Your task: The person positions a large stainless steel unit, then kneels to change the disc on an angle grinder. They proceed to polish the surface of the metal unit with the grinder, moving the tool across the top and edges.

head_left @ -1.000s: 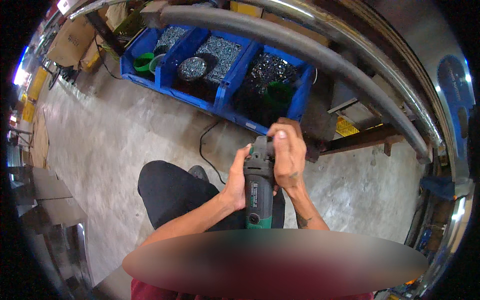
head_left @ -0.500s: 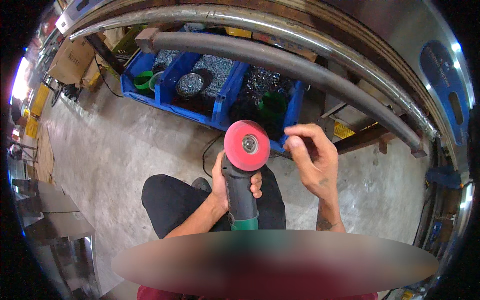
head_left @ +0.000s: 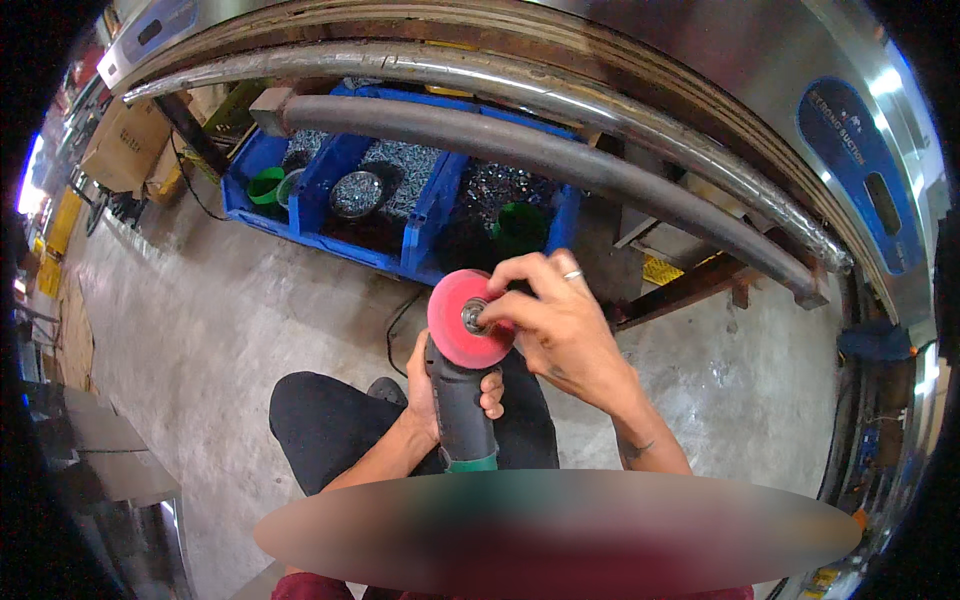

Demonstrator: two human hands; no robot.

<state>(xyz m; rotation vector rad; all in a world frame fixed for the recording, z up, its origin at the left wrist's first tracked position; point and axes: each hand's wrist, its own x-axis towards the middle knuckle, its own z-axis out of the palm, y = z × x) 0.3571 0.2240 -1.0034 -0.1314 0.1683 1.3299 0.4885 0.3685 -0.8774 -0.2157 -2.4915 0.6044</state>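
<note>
A black and green angle grinder [head_left: 464, 405] stands upright in front of me with its disc end up. My left hand [head_left: 424, 405] is wrapped round its black body, just under the head. The red round disc [head_left: 449, 338] faces me. At the disc's centre sits a metal lock nut [head_left: 471, 317]. My right hand [head_left: 578, 340], with a ring on one finger, reaches in from the right, and its thumb and fingertips are bent together on that nut. Part of the disc's right side is hidden behind these fingers.
Beyond the grinder, blue bins [head_left: 345, 245] hold many small metal parts, a metal bowl [head_left: 356, 194] and green cups [head_left: 519, 228]. A thick metal bar [head_left: 560, 155] crosses above them. A black cable [head_left: 392, 335] lies on the concrete floor [head_left: 210, 330]. Cardboard boxes [head_left: 125, 145] stand far left.
My right hand has moved left from beside the disc onto its centre nut. The left hand keeps its hold on the grinder. The view has shifted slightly.
</note>
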